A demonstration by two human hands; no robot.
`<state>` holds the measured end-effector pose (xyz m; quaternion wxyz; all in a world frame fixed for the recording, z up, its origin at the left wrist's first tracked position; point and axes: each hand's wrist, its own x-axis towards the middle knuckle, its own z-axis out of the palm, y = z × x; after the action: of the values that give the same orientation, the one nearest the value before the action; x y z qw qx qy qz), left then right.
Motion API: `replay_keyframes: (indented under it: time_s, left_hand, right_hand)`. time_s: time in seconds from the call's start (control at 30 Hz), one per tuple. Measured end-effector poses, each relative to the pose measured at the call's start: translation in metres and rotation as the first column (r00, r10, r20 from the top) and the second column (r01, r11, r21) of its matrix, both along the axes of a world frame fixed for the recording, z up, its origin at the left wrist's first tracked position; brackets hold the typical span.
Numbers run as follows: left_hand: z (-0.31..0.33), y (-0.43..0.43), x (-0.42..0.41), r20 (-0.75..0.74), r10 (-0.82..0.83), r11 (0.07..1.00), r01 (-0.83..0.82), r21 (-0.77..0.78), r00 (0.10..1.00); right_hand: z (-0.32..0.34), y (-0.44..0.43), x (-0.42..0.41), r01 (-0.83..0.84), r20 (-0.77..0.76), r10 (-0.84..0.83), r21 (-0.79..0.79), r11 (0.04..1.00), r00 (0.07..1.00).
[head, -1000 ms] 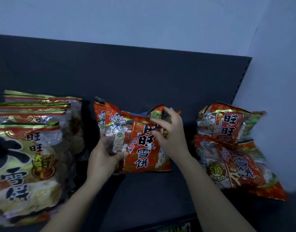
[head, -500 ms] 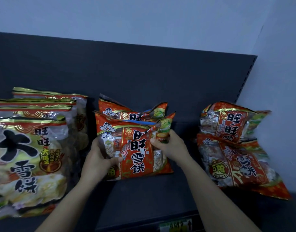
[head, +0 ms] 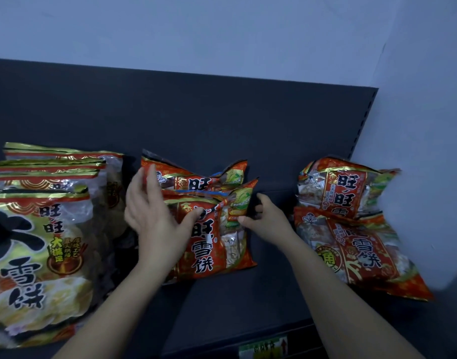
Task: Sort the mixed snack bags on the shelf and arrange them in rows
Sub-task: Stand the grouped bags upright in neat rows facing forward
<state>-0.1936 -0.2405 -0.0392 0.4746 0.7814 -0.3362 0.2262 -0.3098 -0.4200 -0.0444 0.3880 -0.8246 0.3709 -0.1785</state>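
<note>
1. Head view, the only one. You are looking at a dark shelf (head: 248, 307) with a dark back panel (head: 196, 120). A pale wall (head: 222, 35) runs above it and down the right side.
2. Mid-shelf, the front red bag (head: 214, 244) stands upright, leaning back slightly, with its printed face toward you. The rear red bag (head: 196, 178) stands just behind it and touches it. Only the rear bag's top strip shows above the front one.
3. Your left hand (head: 155, 218) lies spread against the left side of this pair. The fingers are straight and point up, crossing the rear red bag's top left corner. The thumb is splayed across the front red bag's face. The hand clasps nothing, and it is a little blurred.
4. Your right hand (head: 270, 220) is at the front red bag's right edge, with its fingers curled. The thumb tip sits on the face below the green patch and the other fingers tuck behind the edge, so it pinches that edge.
5. On the left, the large gold bags (head: 35, 244) stand upright one behind another, near your left hand.
6. On the right, the upper red bag (head: 346, 187) rests on the lower red bag (head: 362, 252). Both are tilted and sit against the side wall, apart from the middle pair.
7. A price label (head: 263, 347) sits on the shelf's front lip between your forearms. Its print is too small to read.
</note>
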Motion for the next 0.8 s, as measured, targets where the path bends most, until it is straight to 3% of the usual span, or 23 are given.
replay_keyframes:
  time_s: [0.1, 0.2, 0.3, 0.43, 0.63, 0.8]
  left_hand:
    - [0.015, -0.03, -0.012, 0.199, -0.073, 0.997, 0.066, 0.039, 0.977]
    - [0.021, -0.067, -0.033, 0.277, -0.243, 0.969, 0.222, 0.106, 0.93]
    - [0.014, -0.108, -0.054, 0.262, -0.406, 0.906, 0.347, 0.241, 0.876]
    - [0.002, -0.153, -0.077, 0.159, -0.536, 0.792, 0.428, 0.436, 0.829]
    - [-0.005, -0.218, -0.09, 0.092, -0.583, 0.676, 0.419, 0.606, 0.807]
    - [0.006, -0.267, -0.089, 0.148, -0.583, 0.655, 0.355, 0.668, 0.799]
  right_hand:
    - [0.009, -0.019, -0.016, 0.074, -0.023, -0.076, -0.061, 0.995, 0.997]
    - [0.014, -0.041, -0.036, 0.187, -0.008, -0.19, -0.155, 0.97, 0.982]
    - [0.011, -0.062, -0.06, 0.307, -0.008, -0.317, -0.226, 0.924, 0.948]
    - [0.002, -0.088, -0.091, 0.382, -0.218, -0.477, -0.365, 0.849, 0.851]
    - [-0.021, -0.122, -0.115, 0.475, -0.365, -0.554, -0.287, 0.832, 0.749]
    - [-0.042, -0.133, -0.116, 0.509, -0.452, -0.572, -0.265, 0.819, 0.684]
